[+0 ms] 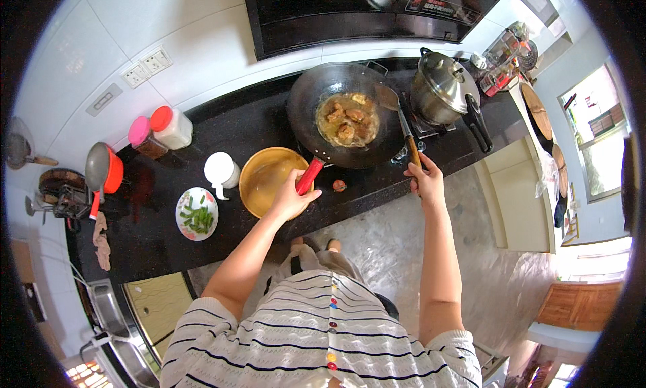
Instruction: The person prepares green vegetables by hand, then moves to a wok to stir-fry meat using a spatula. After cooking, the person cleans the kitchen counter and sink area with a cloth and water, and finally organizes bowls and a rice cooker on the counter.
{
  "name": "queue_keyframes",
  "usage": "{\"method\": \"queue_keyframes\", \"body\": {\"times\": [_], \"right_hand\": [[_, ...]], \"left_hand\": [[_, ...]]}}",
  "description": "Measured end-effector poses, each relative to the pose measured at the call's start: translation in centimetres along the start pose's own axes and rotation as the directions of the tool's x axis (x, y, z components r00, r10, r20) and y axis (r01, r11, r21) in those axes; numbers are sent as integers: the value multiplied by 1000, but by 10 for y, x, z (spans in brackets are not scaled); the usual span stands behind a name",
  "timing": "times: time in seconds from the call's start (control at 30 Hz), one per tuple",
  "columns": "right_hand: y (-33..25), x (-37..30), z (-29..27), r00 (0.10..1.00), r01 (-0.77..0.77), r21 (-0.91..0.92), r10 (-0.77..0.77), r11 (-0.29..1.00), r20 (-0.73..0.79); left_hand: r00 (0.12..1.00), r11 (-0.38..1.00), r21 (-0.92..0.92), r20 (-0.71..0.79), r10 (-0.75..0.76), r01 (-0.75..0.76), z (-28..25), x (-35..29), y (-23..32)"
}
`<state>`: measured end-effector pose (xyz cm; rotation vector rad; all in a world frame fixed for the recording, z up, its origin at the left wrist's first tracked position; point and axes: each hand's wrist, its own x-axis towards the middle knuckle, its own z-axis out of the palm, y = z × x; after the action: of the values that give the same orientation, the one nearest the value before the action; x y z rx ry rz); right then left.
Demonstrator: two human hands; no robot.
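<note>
My left hand is closed around the red handle of a dark wok. Browned pieces of food sit in bubbling liquid at the wok's bottom. In my right hand is the wooden handle of a spatula; its metal blade rests at the wok's right rim, above the liquid. Just left of the wok handle, partly behind my left hand, stands a yellow-brown bowl.
A pressure cooker stands right of the wok, its black handle pointing toward me. Left lie a plate of cut green vegetables, a white lidded container, two jars and a red pan. A range hood hangs above.
</note>
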<state>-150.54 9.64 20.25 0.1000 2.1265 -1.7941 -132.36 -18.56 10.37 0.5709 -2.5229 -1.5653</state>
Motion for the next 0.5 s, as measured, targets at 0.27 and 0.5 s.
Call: {"method": "queue_keyframes", "body": {"times": [0.27,0.5], "right_hand": [[5,38,2,960,-257,279,209,925,188],[25,64,2,857,-470,533,219,704,467]], "left_hand": [[1000,1000,24,-8,-11,11,-3,-3,2],[998,997,53,12,-63,62,-7,-4,13]]}}
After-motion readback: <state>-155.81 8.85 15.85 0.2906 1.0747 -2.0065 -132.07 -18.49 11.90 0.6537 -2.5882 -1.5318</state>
